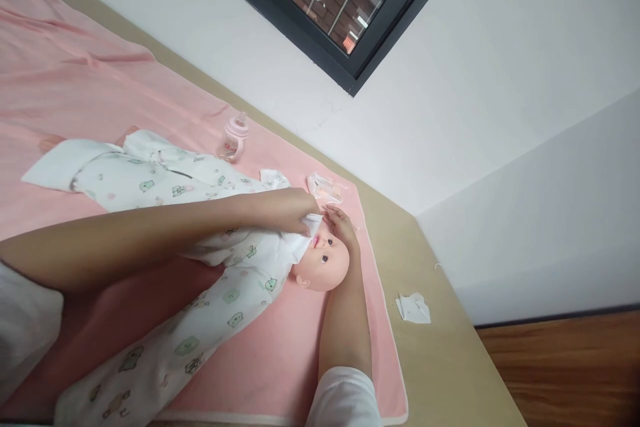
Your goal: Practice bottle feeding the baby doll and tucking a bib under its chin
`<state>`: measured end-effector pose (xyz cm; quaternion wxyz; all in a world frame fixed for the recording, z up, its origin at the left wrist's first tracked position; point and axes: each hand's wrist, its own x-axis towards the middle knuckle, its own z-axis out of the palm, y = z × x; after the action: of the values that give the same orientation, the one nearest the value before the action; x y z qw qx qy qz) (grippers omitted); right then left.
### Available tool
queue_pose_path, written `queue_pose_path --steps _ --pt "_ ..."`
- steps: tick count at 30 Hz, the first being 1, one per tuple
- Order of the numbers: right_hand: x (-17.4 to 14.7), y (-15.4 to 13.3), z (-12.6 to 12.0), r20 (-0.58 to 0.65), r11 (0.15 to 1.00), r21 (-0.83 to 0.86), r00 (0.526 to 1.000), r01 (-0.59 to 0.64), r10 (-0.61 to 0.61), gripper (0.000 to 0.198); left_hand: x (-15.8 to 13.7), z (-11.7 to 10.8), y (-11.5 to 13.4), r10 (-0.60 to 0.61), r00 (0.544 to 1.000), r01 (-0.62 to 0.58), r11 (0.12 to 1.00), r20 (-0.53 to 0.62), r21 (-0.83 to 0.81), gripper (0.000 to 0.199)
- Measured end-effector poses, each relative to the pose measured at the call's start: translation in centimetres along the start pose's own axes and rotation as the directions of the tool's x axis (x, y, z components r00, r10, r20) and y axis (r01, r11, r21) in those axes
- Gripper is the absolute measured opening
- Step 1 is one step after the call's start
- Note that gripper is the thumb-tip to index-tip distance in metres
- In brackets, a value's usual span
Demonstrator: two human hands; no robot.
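Observation:
A baby doll (326, 264) lies on its back, head to the right, its bare feet (50, 142) at the far left. It wears a white baby suit (235, 293) printed with green and brown animals. My left hand (287, 208) pinches the white collar just under the doll's mouth, covering part of the chin. My right hand (344, 225) reaches around the far side of the head. Its fingers are bent near the cheek and collar, and what lies between them is hidden. One long printed sleeve stretches toward the lower left.
Beneath the doll is a pink blanket (280, 353) on a tan table (450, 360). A pink baby bottle (234, 137) stands behind the doll. A clear plastic packet (323, 188) lies beyond my hands, and a crumpled white tissue (414, 307) rests to the right. A white wall borders the table.

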<state>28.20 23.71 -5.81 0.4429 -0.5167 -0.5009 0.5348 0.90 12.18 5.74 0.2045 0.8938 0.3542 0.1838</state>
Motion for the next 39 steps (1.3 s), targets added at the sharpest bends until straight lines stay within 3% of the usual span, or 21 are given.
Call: queue_pose_path --steps 5,16,39 --pt "0.0 0.2 -0.1 -0.006 1.000 -0.013 1.000 0.014 -0.014 0.030 0.0 0.2 0.0 -0.017 1.000 0.017 1.000 -0.001 0.007 0.014" --pt "0.7 0.8 -0.3 -0.009 1.000 -0.006 1.000 0.024 -0.024 0.036 -0.1 0.3 0.2 -0.034 0.999 0.033 0.995 0.005 0.094 0.013" --pt "0.3 0.6 -0.1 -0.005 0.999 -0.037 1.000 0.010 -0.011 0.035 0.5 0.7 -0.8 0.031 0.997 -0.038 0.993 -0.065 -0.109 0.009"
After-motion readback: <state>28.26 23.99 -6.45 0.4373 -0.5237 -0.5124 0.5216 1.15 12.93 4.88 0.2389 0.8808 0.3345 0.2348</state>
